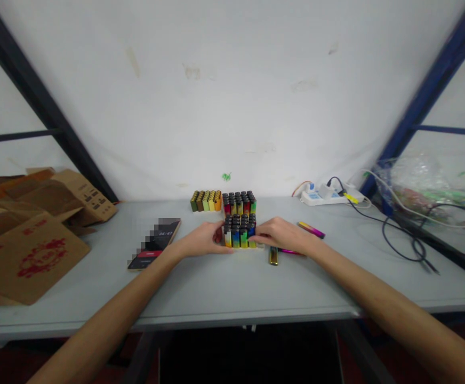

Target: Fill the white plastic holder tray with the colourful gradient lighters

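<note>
Several colourful lighters with black tops (pixel 239 238) stand upright in a tight block at the middle of the table. My left hand (pixel 205 239) presses on the block's left side, and my right hand (pixel 274 234) is closed against its right side, so the block is held between them. Directly behind stands another block of black-topped lighters (pixel 238 204). To its left is a group of yellow and green lighters with gold tops (pixel 206 201). A gold lighter (pixel 273 256) lies beside my right hand, and a pink lighter (pixel 292 252) is partly hidden under that wrist.
A yellow and purple lighter (pixel 311 230) lies right of my right hand. A phone (pixel 156 242) is left of my left forearm. Cardboard boxes (pixel 32 256) fill the left end; a power strip (pixel 322 197), black cables (pixel 400 256) and plastic bags (pixel 424 181) are at right.
</note>
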`<state>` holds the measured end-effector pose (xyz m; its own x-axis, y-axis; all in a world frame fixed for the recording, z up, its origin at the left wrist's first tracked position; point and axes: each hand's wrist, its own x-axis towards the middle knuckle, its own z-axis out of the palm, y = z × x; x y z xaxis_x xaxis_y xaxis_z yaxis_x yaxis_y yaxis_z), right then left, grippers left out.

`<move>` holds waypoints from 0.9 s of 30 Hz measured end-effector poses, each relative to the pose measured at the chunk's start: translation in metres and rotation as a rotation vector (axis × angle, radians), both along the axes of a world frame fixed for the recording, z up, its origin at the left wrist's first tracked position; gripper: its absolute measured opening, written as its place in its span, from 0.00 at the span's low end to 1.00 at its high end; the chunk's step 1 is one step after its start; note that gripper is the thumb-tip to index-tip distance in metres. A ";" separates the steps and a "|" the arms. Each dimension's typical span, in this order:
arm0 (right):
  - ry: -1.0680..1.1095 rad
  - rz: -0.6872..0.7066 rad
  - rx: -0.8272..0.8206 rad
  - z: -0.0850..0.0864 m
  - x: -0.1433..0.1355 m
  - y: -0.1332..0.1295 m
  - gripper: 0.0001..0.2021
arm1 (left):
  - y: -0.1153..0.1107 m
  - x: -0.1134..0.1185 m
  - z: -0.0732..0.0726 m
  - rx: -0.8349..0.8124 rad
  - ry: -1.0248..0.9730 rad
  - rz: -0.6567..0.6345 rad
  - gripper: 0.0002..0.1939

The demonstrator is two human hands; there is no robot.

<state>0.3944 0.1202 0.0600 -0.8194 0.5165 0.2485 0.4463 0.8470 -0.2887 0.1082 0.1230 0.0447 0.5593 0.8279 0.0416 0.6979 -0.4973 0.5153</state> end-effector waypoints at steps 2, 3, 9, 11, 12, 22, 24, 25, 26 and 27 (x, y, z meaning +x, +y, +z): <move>-0.007 -0.001 -0.020 0.003 0.001 0.001 0.25 | -0.001 0.001 0.001 -0.003 0.003 -0.002 0.31; -0.005 -0.014 -0.030 0.005 0.003 0.001 0.26 | -0.001 0.001 0.002 -0.008 0.005 -0.005 0.31; 0.068 -0.235 0.038 0.027 0.031 0.011 0.35 | -0.001 0.001 0.003 -0.005 0.007 -0.012 0.31; 0.030 -0.276 0.060 0.029 0.040 0.016 0.36 | -0.001 0.001 0.003 0.002 0.006 -0.023 0.30; 0.005 -0.286 0.061 0.029 0.043 0.019 0.36 | -0.001 0.001 0.003 0.002 0.007 -0.025 0.30; -0.086 -0.209 -0.098 0.027 0.044 0.016 0.31 | -0.002 0.002 0.005 -0.012 0.022 -0.006 0.31; -0.097 -0.191 -0.136 0.030 0.043 0.012 0.28 | -0.002 0.002 0.004 -0.005 0.018 -0.003 0.31; -0.109 -0.186 -0.156 0.030 0.043 0.009 0.28 | -0.002 0.002 0.004 -0.003 0.015 -0.004 0.31; -0.127 -0.183 -0.177 0.030 0.042 0.007 0.29 | -0.002 0.002 0.004 0.000 0.013 -0.005 0.31; -0.151 -0.187 -0.200 0.030 0.040 0.004 0.31 | -0.002 0.002 0.003 0.002 0.009 -0.007 0.31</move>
<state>0.4346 0.1246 0.0901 -0.7258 0.6879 0.0099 0.6392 0.6796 -0.3600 0.1102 0.1212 0.0481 0.5651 0.8242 0.0382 0.6994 -0.5031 0.5076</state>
